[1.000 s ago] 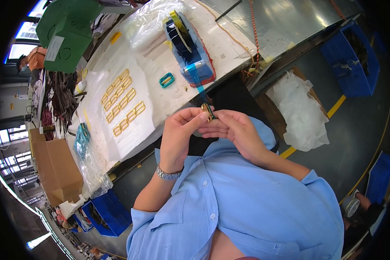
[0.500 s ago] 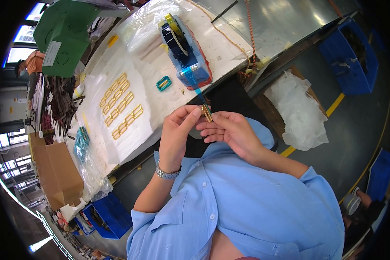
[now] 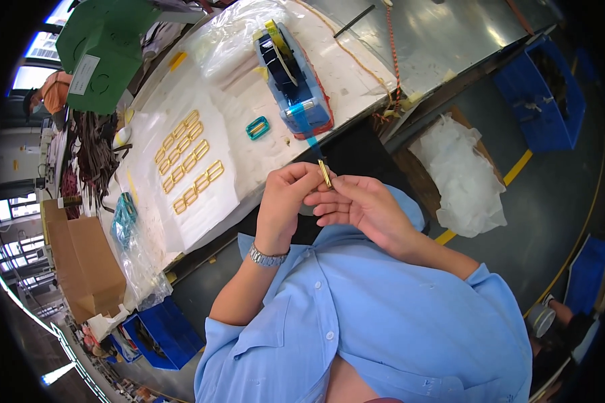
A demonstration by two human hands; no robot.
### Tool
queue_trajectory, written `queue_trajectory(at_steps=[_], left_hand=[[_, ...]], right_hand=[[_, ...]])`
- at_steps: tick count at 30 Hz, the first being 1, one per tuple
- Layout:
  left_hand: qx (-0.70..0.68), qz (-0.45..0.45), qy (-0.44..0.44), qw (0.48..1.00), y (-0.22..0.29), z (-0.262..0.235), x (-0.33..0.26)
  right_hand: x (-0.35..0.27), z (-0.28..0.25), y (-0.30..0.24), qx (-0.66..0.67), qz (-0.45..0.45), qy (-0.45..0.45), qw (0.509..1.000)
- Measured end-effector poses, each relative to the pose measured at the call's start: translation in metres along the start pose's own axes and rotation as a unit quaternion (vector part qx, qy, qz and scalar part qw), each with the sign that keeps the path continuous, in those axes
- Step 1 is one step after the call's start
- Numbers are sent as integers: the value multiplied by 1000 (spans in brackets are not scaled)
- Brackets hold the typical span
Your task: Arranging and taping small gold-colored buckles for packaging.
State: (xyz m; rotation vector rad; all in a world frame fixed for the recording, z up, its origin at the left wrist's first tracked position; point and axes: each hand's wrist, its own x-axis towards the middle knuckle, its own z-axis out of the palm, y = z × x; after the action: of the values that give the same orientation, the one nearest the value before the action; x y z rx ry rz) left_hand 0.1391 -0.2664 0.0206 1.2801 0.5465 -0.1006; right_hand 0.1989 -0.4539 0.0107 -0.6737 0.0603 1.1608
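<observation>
Both my hands meet in front of my chest, just off the table's edge. My left hand [image 3: 286, 201] and my right hand [image 3: 356, 205] pinch a small gold metal buckle [image 3: 325, 172] between their fingertips, held on edge. A strip of blue tape [image 3: 310, 140] runs from it toward the blue tape dispenser [image 3: 288, 67] on the table. Several gold buckles [image 3: 188, 161] lie in rows on a white sheet [image 3: 215, 208] to the left. One teal buckle [image 3: 257, 127] lies alone near the dispenser.
A clear bag of teal buckles [image 3: 124, 221] and a cardboard box [image 3: 81, 262] sit at the left end. Blue bins [image 3: 544, 94] stand on the floor at right, beside crumpled white plastic [image 3: 454, 174]. A green box [image 3: 101, 54] is at the far left.
The view has shifted slightly; my hands stay together, turning the gold buckle a little at the fingertips. Nothing on the table has moved.
</observation>
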Motion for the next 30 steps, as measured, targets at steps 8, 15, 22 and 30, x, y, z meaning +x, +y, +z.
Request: queue_trajectory(at_steps=[8, 15, 22, 30], left_hand=[[-89, -111, -38, 989, 5, -15, 10], [-210, -197, -53, 956, 15, -13, 14], [-288, -219, -38, 931, 15, -5, 12], [246, 203, 108, 941, -8, 5, -20]], right_hand=[[13, -9, -15, -332, -20, 3, 943], [30, -2, -29, -439, -270, 17, 857], [31, -2, -34, -393, -178, -25, 902], [33, 0, -24, -295, -194, 23, 935]])
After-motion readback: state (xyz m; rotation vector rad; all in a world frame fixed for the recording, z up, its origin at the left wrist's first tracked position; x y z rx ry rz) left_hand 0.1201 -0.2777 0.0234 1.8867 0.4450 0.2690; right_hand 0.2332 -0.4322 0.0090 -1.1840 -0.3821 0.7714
